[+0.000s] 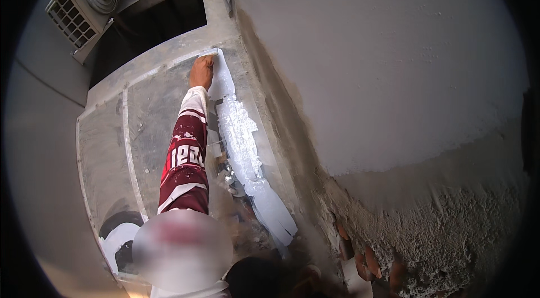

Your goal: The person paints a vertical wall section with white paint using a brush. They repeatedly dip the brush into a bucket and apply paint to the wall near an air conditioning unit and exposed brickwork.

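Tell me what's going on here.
A person's hand in a maroon-and-white sleeve grips what looks like a pale flat blade at the top of a long glossy white band of coating on a grey surface. The band is smooth near the hand and at its lower end but ridged in the middle. A broad grey plastered wall stands to the right; a pale boxy fan unit sits at upper left.

Left of centre in the frame, we note a maroon-and-white long sleeve, white cuff, white lettering and pale spatters.
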